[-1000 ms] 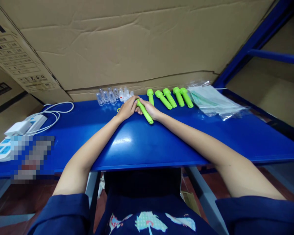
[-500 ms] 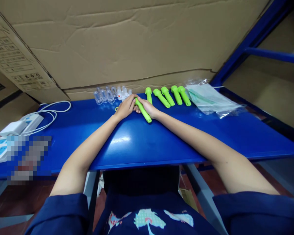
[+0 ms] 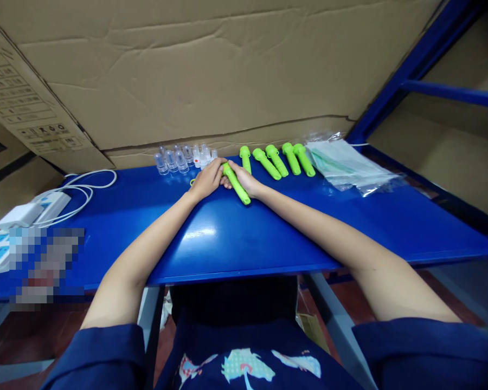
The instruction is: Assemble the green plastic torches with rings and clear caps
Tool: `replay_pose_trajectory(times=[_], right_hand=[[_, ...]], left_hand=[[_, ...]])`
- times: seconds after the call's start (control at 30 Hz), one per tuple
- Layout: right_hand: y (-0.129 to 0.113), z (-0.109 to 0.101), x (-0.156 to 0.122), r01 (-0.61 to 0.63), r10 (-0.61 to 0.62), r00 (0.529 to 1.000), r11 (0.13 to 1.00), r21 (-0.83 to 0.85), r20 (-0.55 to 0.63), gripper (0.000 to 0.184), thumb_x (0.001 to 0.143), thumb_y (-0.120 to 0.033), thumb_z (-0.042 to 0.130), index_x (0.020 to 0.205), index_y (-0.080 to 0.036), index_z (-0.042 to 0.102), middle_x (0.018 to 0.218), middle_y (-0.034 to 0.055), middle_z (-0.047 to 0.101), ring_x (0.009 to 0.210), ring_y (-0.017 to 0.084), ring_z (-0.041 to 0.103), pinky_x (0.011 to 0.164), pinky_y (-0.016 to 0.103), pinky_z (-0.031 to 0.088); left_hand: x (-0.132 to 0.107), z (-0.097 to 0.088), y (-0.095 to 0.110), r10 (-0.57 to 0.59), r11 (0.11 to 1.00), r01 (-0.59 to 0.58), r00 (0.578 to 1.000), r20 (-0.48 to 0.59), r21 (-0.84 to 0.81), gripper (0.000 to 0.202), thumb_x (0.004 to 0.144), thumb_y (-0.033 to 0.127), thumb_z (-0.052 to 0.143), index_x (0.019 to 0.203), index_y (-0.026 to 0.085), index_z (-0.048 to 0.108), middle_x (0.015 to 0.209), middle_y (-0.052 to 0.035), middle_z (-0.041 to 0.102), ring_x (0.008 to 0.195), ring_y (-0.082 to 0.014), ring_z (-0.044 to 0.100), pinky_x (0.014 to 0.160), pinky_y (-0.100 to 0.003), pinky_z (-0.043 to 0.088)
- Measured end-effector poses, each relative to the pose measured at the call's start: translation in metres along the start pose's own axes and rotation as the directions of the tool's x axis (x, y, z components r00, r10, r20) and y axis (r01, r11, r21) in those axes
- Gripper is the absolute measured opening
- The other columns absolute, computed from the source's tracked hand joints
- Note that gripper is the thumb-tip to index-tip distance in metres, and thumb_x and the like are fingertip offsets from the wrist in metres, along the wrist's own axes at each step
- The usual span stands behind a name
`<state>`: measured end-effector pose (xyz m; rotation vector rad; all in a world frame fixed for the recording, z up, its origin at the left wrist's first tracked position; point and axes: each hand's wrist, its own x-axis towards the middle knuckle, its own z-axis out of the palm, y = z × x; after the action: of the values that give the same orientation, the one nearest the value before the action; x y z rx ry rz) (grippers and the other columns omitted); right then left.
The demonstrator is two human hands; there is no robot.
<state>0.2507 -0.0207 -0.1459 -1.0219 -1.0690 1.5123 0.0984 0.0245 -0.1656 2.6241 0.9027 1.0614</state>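
Observation:
My right hand (image 3: 244, 180) is closed round a bright green plastic flashlight body (image 3: 239, 189), its narrow end tilted toward me. At the far end, my left hand (image 3: 207, 179) has its fingers closed on the wider head, which they mostly hide. A small green ring (image 3: 192, 182) shows in part beside my left hand. Beyond it stand several clear plastic bullet-shaped pieces (image 3: 171, 160), some with white inner parts (image 3: 203, 154). To the right of my hands lies a row of several more green flashlight bodies (image 3: 267, 164).
The blue table (image 3: 211, 249) ends close to my body. A clear plastic bag with pale sheets (image 3: 350, 162) lies on the right. White power strips (image 3: 2, 254) and a looped white cable (image 3: 91, 189) are on the left. Cardboard (image 3: 228, 70) walls the back.

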Motion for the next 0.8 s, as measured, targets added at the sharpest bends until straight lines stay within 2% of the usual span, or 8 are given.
replay_pose_trajectory(times=[0.1,0.27,0.57,0.8], right_hand=[[-0.0006,0.0003,0.0000,-0.018,0.018,1.000,0.999,0.029,-0.007,0.045,0.113,-0.038,0.026,0.089,-0.016,0.058,0.052,0.0007,0.060,0.043,0.011,0.055,0.044,0.017,0.043],[-0.0001,-0.0005,0.0022,-0.032,0.032,0.999,0.999,0.040,-0.001,0.043,0.112,-0.029,0.023,0.092,-0.016,0.058,0.052,0.0011,0.060,0.043,0.012,0.055,0.044,0.018,0.043],[-0.0020,-0.0005,0.0019,-0.045,0.045,0.999,0.998,0.041,0.006,0.044,0.108,-0.026,0.022,0.091,-0.015,0.061,0.052,0.0032,0.059,0.042,0.013,0.049,0.041,0.019,0.038],[-0.0009,-0.0014,0.0033,-0.052,0.052,0.999,0.998,0.032,0.004,0.045,0.108,-0.026,0.022,0.088,-0.016,0.061,0.052,0.0023,0.057,0.042,0.012,0.049,0.042,0.019,0.038]], left_hand=[[0.0002,-0.0002,-0.0006,0.006,1.000,-0.006,1.000,-0.005,-0.008,0.034,0.105,0.035,0.031,0.124,0.020,0.055,0.123,-0.0133,0.068,0.114,-0.0230,0.066,0.100,-0.039,0.052],[0.0008,-0.0007,-0.0016,0.021,1.000,-0.021,1.000,-0.013,-0.015,0.034,0.105,0.037,0.031,0.122,0.020,0.055,0.121,-0.0129,0.069,0.112,-0.0222,0.066,0.099,-0.038,0.052],[0.0001,-0.0001,-0.0001,0.000,1.000,0.000,1.000,0.002,-0.005,0.038,0.107,0.043,0.028,0.123,0.022,0.055,0.123,-0.0118,0.068,0.113,-0.0219,0.066,0.099,-0.037,0.052],[0.0000,0.0002,0.0002,0.005,1.000,-0.005,1.000,0.009,0.016,0.035,0.106,0.037,0.030,0.124,0.021,0.055,0.124,-0.0125,0.068,0.113,-0.0226,0.066,0.098,-0.037,0.053]])
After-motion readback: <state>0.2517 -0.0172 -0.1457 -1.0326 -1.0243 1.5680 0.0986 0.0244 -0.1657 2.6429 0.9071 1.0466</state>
